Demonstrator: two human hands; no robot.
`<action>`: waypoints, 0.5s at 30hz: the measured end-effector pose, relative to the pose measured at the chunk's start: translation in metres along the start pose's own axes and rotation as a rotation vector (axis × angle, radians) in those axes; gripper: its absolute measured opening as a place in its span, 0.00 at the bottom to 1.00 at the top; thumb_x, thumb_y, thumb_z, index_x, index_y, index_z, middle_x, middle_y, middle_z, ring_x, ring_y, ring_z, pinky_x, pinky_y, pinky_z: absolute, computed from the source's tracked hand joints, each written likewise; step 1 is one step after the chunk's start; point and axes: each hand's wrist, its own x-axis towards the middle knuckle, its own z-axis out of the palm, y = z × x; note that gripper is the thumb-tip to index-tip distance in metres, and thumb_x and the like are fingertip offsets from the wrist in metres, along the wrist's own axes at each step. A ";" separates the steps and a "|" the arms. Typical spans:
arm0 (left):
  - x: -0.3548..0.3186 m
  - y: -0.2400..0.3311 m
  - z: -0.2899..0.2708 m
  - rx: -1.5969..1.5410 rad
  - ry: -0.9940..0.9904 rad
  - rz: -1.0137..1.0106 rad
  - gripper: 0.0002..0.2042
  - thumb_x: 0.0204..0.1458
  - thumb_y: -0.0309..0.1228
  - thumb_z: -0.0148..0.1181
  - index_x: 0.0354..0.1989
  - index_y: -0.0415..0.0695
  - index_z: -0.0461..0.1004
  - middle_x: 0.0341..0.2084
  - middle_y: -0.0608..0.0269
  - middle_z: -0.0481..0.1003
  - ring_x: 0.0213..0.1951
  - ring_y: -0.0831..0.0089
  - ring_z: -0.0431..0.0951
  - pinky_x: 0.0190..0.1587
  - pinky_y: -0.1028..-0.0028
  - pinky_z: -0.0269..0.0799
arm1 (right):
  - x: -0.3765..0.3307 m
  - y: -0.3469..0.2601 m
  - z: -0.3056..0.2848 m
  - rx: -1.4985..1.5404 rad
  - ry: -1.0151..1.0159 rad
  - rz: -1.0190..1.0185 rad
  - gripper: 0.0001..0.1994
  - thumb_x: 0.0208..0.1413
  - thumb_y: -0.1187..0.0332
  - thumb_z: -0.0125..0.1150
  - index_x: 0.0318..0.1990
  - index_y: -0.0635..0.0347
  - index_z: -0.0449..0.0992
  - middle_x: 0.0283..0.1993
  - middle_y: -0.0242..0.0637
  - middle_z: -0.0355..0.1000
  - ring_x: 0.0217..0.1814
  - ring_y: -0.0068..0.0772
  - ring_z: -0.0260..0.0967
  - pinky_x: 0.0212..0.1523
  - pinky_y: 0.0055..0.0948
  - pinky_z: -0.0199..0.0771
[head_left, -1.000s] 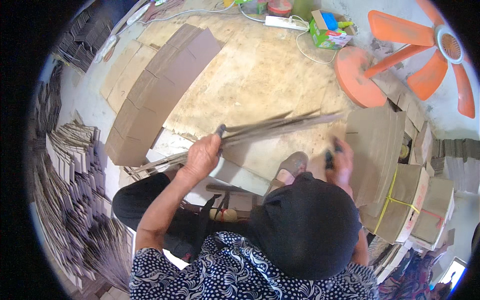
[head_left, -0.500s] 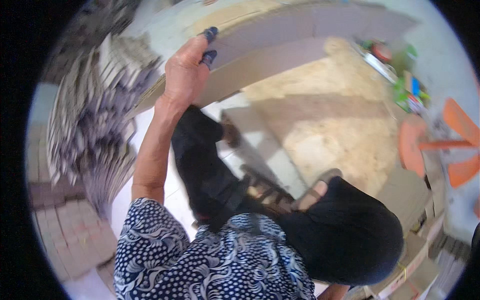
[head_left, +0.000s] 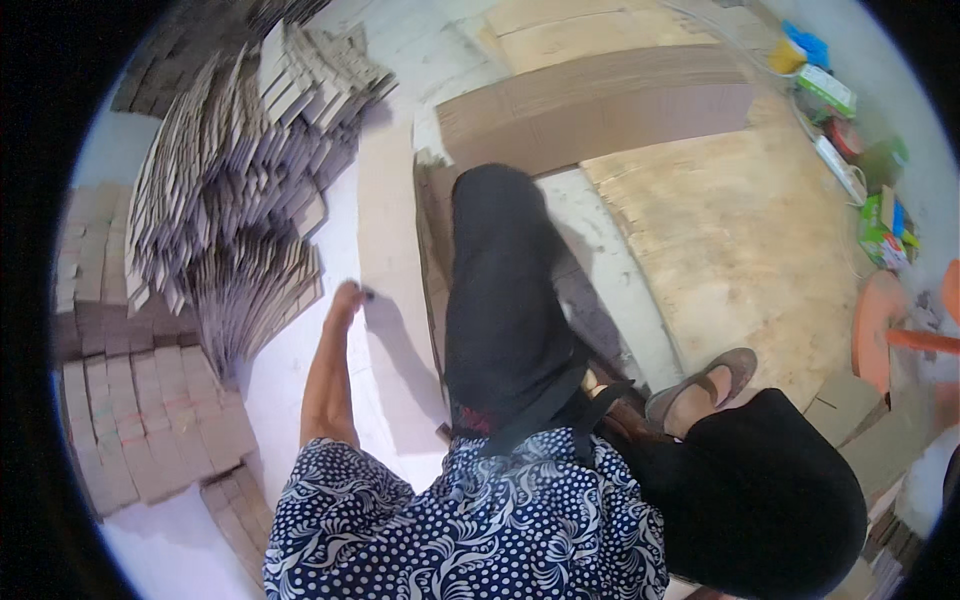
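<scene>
My left hand (head_left: 348, 302) is beside the left edge of a long, pale cardboard piece (head_left: 393, 260). A dark cover shows on a fingertip, and the other fingers are mostly hidden. Whether the hand grips the edge, I cannot tell. That cardboard lies lengthwise to the left of my black-trousered left leg (head_left: 500, 270), with more brown layers (head_left: 435, 235) along its right side. Ahead of my knee is a long stack of brown cardboard sheets (head_left: 600, 110). My right hand is out of view.
Fanned cardboard stacks (head_left: 225, 180) and tied bundles (head_left: 150, 420) line the left. A plywood board (head_left: 730, 230) lies ahead to the right. Along the right wall are a white power strip (head_left: 838, 168), a green box (head_left: 882, 232) and an orange object (head_left: 875, 325).
My left hand has come back toward me from the far cardboard. A long cardboard piece now lies beside my left leg, where floor showed. The view has shifted.
</scene>
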 end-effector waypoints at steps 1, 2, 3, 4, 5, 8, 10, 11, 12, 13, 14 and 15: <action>0.005 0.001 0.012 0.122 -0.006 0.046 0.19 0.38 0.34 0.65 0.38 0.37 0.73 0.36 0.48 0.76 0.39 0.54 0.75 0.42 0.61 0.70 | 0.001 -0.008 0.000 0.044 0.004 0.010 0.17 0.61 0.64 0.48 0.51 0.66 0.68 0.49 0.43 0.69 0.48 0.36 0.67 0.47 0.34 0.69; 0.013 0.038 0.020 0.024 0.097 0.121 0.20 0.37 0.35 0.66 0.38 0.37 0.73 0.36 0.46 0.75 0.41 0.51 0.75 0.44 0.60 0.69 | 0.001 -0.016 -0.007 0.098 0.033 0.004 0.17 0.61 0.63 0.48 0.51 0.66 0.68 0.49 0.43 0.69 0.48 0.35 0.67 0.47 0.33 0.69; 0.014 0.053 0.021 -0.057 0.197 0.167 0.21 0.36 0.36 0.67 0.38 0.36 0.73 0.37 0.44 0.75 0.43 0.48 0.74 0.46 0.59 0.68 | 0.000 -0.032 -0.008 0.159 0.025 -0.001 0.16 0.61 0.63 0.48 0.51 0.66 0.68 0.48 0.42 0.69 0.47 0.34 0.67 0.47 0.32 0.69; 0.034 0.077 0.006 -0.042 0.218 0.227 0.22 0.36 0.36 0.68 0.39 0.36 0.73 0.36 0.45 0.76 0.43 0.48 0.74 0.45 0.60 0.69 | -0.005 -0.051 -0.004 0.225 0.006 -0.009 0.16 0.62 0.63 0.48 0.51 0.66 0.68 0.48 0.41 0.70 0.47 0.33 0.67 0.46 0.31 0.69; 0.043 0.140 0.007 -0.098 0.220 0.286 0.21 0.38 0.34 0.67 0.40 0.36 0.72 0.38 0.45 0.76 0.43 0.49 0.74 0.45 0.60 0.70 | -0.005 -0.074 -0.015 0.275 0.018 -0.045 0.16 0.62 0.63 0.48 0.51 0.66 0.68 0.48 0.41 0.70 0.46 0.32 0.67 0.46 0.31 0.69; 0.031 0.314 -0.068 -0.252 0.339 0.616 0.17 0.42 0.31 0.61 0.40 0.36 0.71 0.31 0.46 0.75 0.35 0.52 0.76 0.40 0.61 0.70 | -0.010 -0.146 0.005 0.515 -0.128 -0.083 0.16 0.63 0.63 0.47 0.51 0.66 0.68 0.47 0.39 0.71 0.45 0.29 0.68 0.45 0.28 0.70; 0.013 0.412 -0.087 -0.294 0.216 0.814 0.16 0.44 0.24 0.57 0.45 0.40 0.70 0.27 0.57 0.74 0.31 0.72 0.72 0.36 0.72 0.68 | -0.019 -0.226 0.025 0.605 -0.298 -0.074 0.15 0.62 0.66 0.52 0.50 0.66 0.68 0.44 0.35 0.70 0.42 0.25 0.65 0.43 0.26 0.69; -0.014 0.464 -0.087 -0.328 0.191 0.941 0.15 0.45 0.29 0.60 0.41 0.39 0.70 0.30 0.49 0.74 0.34 0.57 0.75 0.38 0.65 0.70 | -0.023 -0.261 0.042 0.794 -0.359 -0.048 0.15 0.62 0.65 0.52 0.51 0.67 0.68 0.43 0.34 0.70 0.42 0.24 0.65 0.42 0.26 0.67; -0.033 0.501 -0.082 -0.343 0.120 1.005 0.13 0.43 0.28 0.60 0.38 0.39 0.69 0.30 0.49 0.72 0.37 0.52 0.73 0.39 0.62 0.70 | -0.015 -0.276 0.058 0.782 -0.522 -0.193 0.18 0.61 0.67 0.52 0.57 0.62 0.63 0.49 0.34 0.68 0.48 0.25 0.65 0.51 0.27 0.67; -0.046 0.537 -0.071 -0.245 0.172 1.140 0.14 0.41 0.27 0.60 0.38 0.40 0.69 0.31 0.48 0.72 0.38 0.51 0.72 0.40 0.61 0.69 | -0.013 -0.291 0.079 0.889 -0.466 -0.215 0.21 0.61 0.70 0.51 0.60 0.63 0.60 0.55 0.36 0.64 0.53 0.26 0.63 0.53 0.27 0.65; -0.056 0.565 -0.060 -0.138 0.223 1.266 0.14 0.40 0.27 0.60 0.37 0.40 0.69 0.31 0.47 0.71 0.39 0.49 0.71 0.42 0.60 0.69 | -0.006 -0.303 0.096 0.841 -0.557 -0.315 0.18 0.61 0.72 0.48 0.57 0.68 0.62 0.54 0.37 0.64 0.54 0.28 0.59 0.59 0.27 0.58; -0.066 0.595 -0.046 -0.195 0.274 1.352 0.14 0.39 0.27 0.61 0.36 0.41 0.69 0.33 0.48 0.70 0.41 0.49 0.70 0.42 0.59 0.68 | -0.004 -0.308 0.113 0.745 -0.439 -0.462 0.19 0.59 0.76 0.50 0.57 0.69 0.61 0.53 0.37 0.64 0.54 0.28 0.60 0.59 0.26 0.58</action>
